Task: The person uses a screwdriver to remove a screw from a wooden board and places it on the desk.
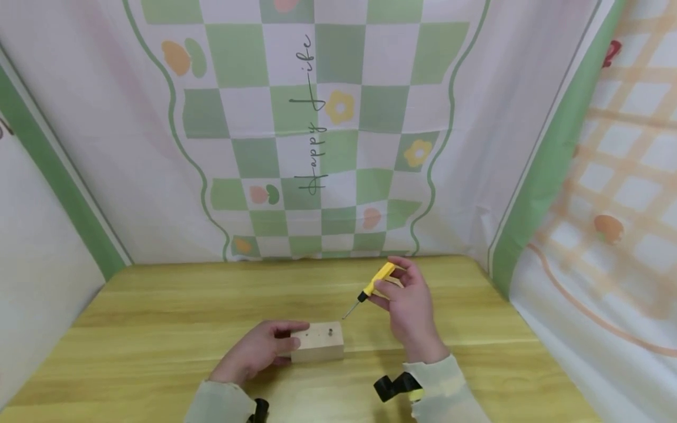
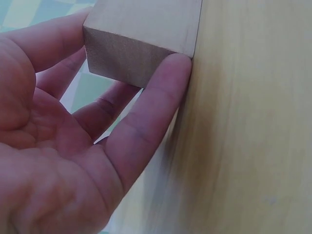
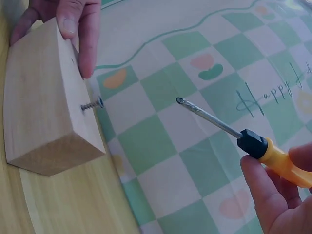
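A pale wooden block (image 1: 318, 352) lies on the table, held at its left end by my left hand (image 1: 258, 352). In the left wrist view the thumb and fingers (image 2: 146, 122) grip the edges around the block's end face. A screw (image 3: 91, 104) stands partly out of the block's top face near the right end, its thread showing below the head. Small dark holes mark the same face further left. My right hand (image 1: 415, 308) holds a yellow-handled screwdriver (image 3: 209, 119) by the handle, its shaft slanting down left. The tip is apart from the screw, up and to its right.
The wood-grain table (image 1: 185, 317) stretches around the block. Behind it hangs a green-and-white checked cloth (image 1: 293, 111) with printed lettering. An orange-checked cloth (image 1: 624, 194) hangs at the right side. Black wrist mounts (image 1: 396, 386) show at both sleeves.
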`<state>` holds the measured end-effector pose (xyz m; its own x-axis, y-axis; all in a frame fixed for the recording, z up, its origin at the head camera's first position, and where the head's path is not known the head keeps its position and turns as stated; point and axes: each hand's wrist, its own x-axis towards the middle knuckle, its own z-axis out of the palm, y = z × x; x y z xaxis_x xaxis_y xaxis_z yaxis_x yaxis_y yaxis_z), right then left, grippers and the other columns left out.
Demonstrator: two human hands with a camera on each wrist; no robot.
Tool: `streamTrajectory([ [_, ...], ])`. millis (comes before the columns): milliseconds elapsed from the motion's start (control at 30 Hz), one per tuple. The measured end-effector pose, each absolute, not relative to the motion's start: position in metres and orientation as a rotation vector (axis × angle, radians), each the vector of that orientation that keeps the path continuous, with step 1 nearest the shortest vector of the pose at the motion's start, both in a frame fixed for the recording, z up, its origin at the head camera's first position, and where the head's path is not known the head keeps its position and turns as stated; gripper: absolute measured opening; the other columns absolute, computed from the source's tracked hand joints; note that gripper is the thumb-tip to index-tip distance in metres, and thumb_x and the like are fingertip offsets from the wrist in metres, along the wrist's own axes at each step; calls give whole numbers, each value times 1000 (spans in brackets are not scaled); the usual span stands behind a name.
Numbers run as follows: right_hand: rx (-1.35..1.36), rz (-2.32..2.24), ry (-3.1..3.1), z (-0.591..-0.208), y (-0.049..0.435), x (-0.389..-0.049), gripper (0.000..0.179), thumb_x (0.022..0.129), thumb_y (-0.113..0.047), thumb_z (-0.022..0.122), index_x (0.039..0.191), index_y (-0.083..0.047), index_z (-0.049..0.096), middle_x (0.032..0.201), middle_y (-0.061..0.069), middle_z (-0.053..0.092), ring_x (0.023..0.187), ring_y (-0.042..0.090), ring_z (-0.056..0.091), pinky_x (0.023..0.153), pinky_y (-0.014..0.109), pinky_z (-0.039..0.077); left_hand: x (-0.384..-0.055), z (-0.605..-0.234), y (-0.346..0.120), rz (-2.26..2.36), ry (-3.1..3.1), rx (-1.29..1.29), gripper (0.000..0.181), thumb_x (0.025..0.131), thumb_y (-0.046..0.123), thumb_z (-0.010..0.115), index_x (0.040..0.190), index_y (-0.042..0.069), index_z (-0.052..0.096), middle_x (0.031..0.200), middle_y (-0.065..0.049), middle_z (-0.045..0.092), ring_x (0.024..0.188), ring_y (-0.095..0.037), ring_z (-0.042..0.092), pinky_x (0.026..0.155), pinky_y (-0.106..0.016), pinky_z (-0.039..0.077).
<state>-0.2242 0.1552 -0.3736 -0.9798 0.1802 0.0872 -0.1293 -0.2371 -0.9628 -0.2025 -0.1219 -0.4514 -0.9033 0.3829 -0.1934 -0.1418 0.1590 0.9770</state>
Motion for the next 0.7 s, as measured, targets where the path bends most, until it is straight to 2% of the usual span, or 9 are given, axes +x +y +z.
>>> streamTrajectory([
  [233, 52, 2274, -1864, -373, 140, -217, 52, 86, 22, 58, 129, -6, 50, 123, 24, 46, 102, 37, 59, 79, 43, 58, -203, -449, -122, 1788, 2053, 215, 42, 93, 13, 70, 134, 7, 63, 127, -13, 58, 103, -26, 59, 81, -41, 56],
  [700, 179, 2046, -2088, -388, 124, -214, 45, 87, 15, 65, 124, -10, 58, 118, 14, 54, 101, 33, 59, 78, 37, 58, -205, -451, -122, 1772, 2049, 238, 42, 94, 15, 70, 135, 6, 63, 125, -12, 60, 100, -26, 61, 79, -41, 56],
])
